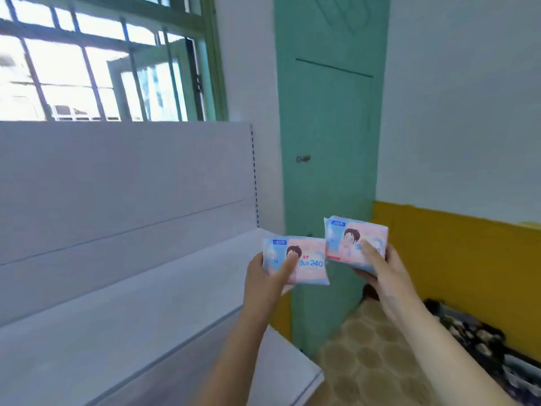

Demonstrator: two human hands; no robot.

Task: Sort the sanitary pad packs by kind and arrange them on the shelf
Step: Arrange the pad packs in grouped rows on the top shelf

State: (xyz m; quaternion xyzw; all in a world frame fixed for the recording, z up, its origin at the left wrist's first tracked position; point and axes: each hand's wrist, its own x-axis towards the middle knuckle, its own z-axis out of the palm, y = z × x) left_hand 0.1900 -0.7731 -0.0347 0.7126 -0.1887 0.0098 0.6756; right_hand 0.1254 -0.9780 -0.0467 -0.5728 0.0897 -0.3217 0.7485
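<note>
My left hand grips a pink and light-blue sanitary pad pack marked 240, thumb across its front. It hangs just past the right end of the white shelf board. My right hand grips a second pack of the same print, held slightly higher and to the right, with the thumb lying over its label. The two packs nearly touch at their edges. Both are held in the air, above no part of the shelf that I can be sure of.
The white shelf back panel rises behind the board, under a barred window. A green door stands right of the shelf. A dark patterned heap lies on the tiled floor at lower right, against a yellow wall.
</note>
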